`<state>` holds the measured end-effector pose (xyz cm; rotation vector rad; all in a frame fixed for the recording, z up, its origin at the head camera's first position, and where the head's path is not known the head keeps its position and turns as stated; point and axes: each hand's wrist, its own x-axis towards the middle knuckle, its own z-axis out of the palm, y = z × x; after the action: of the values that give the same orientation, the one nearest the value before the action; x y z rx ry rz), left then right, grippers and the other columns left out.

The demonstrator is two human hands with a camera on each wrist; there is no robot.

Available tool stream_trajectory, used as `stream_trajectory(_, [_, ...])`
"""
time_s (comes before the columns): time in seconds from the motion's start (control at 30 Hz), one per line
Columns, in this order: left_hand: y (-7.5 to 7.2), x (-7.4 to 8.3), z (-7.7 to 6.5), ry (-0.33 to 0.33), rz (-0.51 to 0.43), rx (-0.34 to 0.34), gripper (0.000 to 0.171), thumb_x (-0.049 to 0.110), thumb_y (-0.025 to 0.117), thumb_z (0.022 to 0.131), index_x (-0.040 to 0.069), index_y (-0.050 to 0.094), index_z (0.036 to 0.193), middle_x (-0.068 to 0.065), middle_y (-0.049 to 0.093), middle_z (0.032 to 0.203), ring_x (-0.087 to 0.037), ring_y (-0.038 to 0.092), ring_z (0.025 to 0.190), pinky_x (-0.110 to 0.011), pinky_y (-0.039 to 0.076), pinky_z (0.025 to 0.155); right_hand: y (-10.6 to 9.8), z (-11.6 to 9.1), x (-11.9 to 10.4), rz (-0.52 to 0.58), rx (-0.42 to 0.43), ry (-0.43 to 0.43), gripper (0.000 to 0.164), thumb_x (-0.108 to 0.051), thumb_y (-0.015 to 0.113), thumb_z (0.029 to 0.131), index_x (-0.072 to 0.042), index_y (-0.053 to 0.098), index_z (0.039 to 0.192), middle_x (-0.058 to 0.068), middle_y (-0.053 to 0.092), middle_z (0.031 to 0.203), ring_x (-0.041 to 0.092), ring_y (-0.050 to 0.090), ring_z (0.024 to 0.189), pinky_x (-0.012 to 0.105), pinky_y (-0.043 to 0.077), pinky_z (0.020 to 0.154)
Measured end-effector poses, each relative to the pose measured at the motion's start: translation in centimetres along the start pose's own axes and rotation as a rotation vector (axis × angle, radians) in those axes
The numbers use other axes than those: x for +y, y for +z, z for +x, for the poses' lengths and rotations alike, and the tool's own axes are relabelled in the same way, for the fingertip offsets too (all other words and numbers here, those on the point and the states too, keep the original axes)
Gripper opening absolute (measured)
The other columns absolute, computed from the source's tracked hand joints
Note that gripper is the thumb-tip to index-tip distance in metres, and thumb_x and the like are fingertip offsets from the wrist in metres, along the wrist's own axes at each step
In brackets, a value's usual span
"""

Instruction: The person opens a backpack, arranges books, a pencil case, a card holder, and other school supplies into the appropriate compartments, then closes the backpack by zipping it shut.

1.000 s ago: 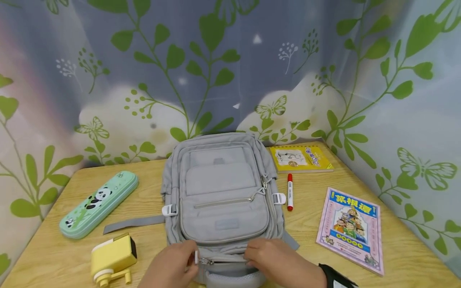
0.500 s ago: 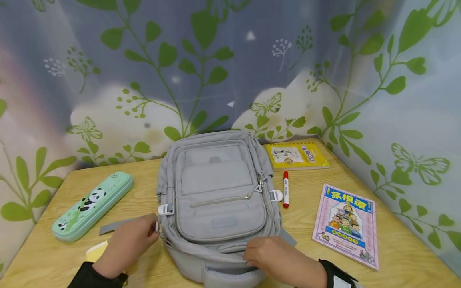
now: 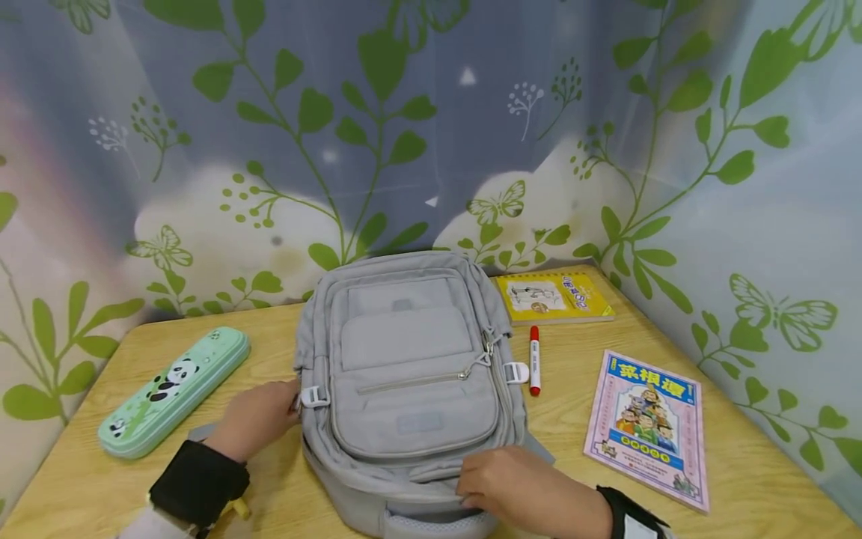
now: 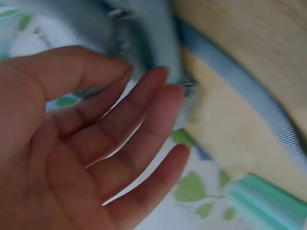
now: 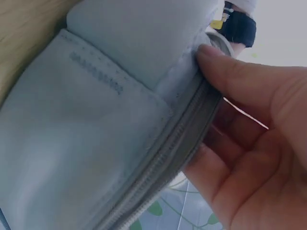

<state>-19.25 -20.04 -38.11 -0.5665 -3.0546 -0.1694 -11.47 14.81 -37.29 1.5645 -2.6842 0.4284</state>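
Note:
A grey backpack (image 3: 407,340) lies on its back on the wooden table, its top end toward me. Beside its left side, near the white buckle (image 3: 314,397), is my left hand (image 3: 261,419). In the left wrist view, thumb and index finger pinch together by the backpack's zipper (image 4: 123,46); the zipper pull is mostly hidden by the fingers. My right hand (image 3: 508,483) grips the backpack's top edge near the carry handle (image 3: 438,524). In the right wrist view, the thumb is on one side of the zipper edge (image 5: 160,158), the fingers on the other.
A green panda pencil case (image 3: 175,393) lies to the left. A yellow thing with a crank (image 3: 238,509) is mostly hidden behind my left wrist. On the right lie a red-capped marker (image 3: 535,361), a yellow book (image 3: 555,294) and a pink-bordered book (image 3: 646,427). A patterned curtain hangs behind.
My left hand has drawn the zipper pull from the backpack's top edge round the corner and up its left side. The right hand keeps its grip on the top edge.

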Motion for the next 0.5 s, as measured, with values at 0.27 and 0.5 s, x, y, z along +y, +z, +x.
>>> stream_trajectory(0.27, [-3.5,4.1,-1.9,0.036,-0.106,-0.014,0.036,0.029,0.064,0.088,0.005,0.059,0.115,-0.014,0.065,0.110,-0.014,0.060,0.066,-0.029,0.047,0.057,-1.6,0.4,1.1,0.114,0.056,0.034,0.012,-0.020,0.058,0.091,-0.017,0.069,0.087,-0.010,0.063,0.081,-0.007,0.054,0.074,0.006,0.043,0.066])
stream_trajectory(0.5, [-5.3,8.9,-2.8,0.307,-0.398,-0.054,0.075,0.058,0.059,0.080,0.017,0.040,0.139,-0.006,0.052,0.134,-0.026,0.053,0.120,-0.042,0.044,0.097,-4.6,2.3,0.4,-0.209,0.306,0.060,0.009,-0.011,0.071,0.082,-0.018,0.069,0.088,-0.009,0.063,0.080,0.000,0.060,0.067,0.011,0.045,0.056])
